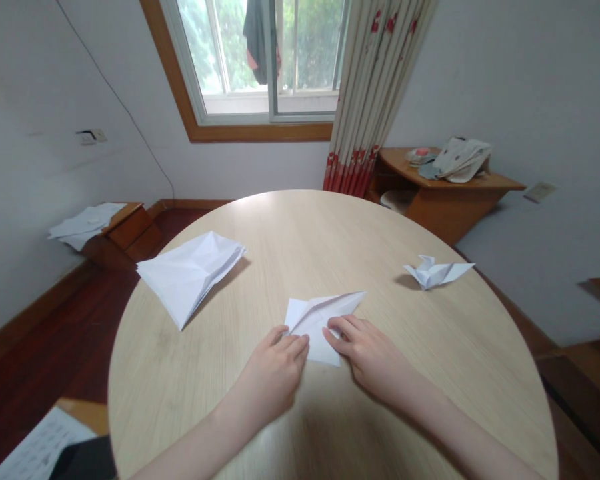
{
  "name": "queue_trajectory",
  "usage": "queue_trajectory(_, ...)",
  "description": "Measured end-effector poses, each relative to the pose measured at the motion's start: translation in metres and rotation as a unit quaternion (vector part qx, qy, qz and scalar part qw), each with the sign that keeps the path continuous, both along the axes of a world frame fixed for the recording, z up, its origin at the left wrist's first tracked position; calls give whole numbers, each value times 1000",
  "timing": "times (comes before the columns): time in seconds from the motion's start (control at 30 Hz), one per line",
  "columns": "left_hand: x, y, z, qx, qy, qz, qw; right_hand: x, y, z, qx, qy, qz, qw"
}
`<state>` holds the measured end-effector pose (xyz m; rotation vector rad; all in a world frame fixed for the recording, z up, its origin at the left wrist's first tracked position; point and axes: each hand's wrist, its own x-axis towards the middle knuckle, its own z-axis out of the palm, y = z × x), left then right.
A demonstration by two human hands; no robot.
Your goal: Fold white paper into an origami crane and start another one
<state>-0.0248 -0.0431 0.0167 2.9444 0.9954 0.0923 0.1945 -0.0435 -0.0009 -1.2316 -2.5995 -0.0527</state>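
Observation:
A partly folded white sheet of paper [321, 345] lies on the round wooden table [310, 240], with a raised flap running up to a point at its right. My left hand [279, 363] grips the sheet's left edge, thumb and fingers close together. On the right side, my right hand [369, 343] has its fingers bent onto the flap and the paper under it; its fingertips partly cover the fold. A folded paper crane [436, 272] stands farther right, apart from both hands. To the left sits a stack of creased white paper [195, 270].
Beyond the table are a window [270, 67] and a patterned curtain [365, 100]. A wooden desk [445, 200] at the back right carries a white bag [463, 160]. Papers [85, 223] cover a low cabinet [133, 233] at left.

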Motion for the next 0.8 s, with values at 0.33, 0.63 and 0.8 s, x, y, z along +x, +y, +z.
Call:
queue_trajectory(0.33, -1, 4, 1, -28, -47, 16, 998, 10, -3, 9, -38, 3, -5, 999)
queue_trajectory(0.63, 2, 2, 1, -16, -52, 3, 999, 10, -1, 1, -4, 32, -20, 999)
queue_trajectory(0.8, 6, -4, -1, -10, -59, -40, 997, 13, 5, -8, 9, 53, -13, 998)
